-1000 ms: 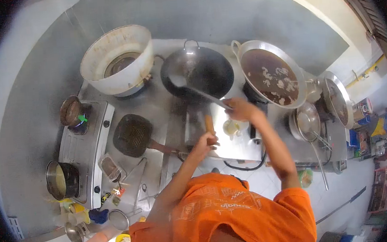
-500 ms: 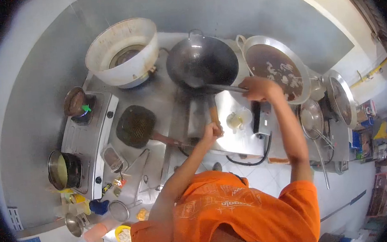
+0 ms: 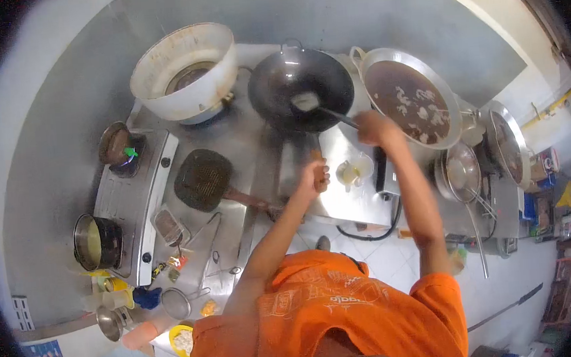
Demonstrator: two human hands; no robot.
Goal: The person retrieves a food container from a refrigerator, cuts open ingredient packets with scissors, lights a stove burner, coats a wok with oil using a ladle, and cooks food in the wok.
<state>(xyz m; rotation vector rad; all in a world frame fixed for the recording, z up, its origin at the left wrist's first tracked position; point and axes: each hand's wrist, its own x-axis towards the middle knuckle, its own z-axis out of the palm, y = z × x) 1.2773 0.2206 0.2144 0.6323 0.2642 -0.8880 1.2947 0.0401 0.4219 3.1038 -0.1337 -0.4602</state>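
A dark wok [image 3: 275, 89] stands at the centre back, its wooden handle pointing toward me. My left hand [image 3: 313, 179] is closed around that handle. My right hand [image 3: 377, 129], to the right of the wok, grips a long-handled spatula [image 3: 335, 115]. Its pale, flat head lies inside the wok, against the near part of the bowl. Just right of my left hand, a small bowl [image 3: 363, 164] with something pale yellow in it sits on the steel surface.
A wide pan [image 3: 402, 123] of brown liquid with pale pieces stands right. Left are a ridged grill pan [image 3: 199, 195], a tall white-walled burner [image 3: 151, 88] and a stove [image 3: 128, 221] bearing pots. Strainers [image 3: 463, 178] lie at right.
The spatula's head now shows clearly in the wok. My right hand has shifted slightly, and the spatula's handle slopes more steeply. My left hand stays on the wok handle.
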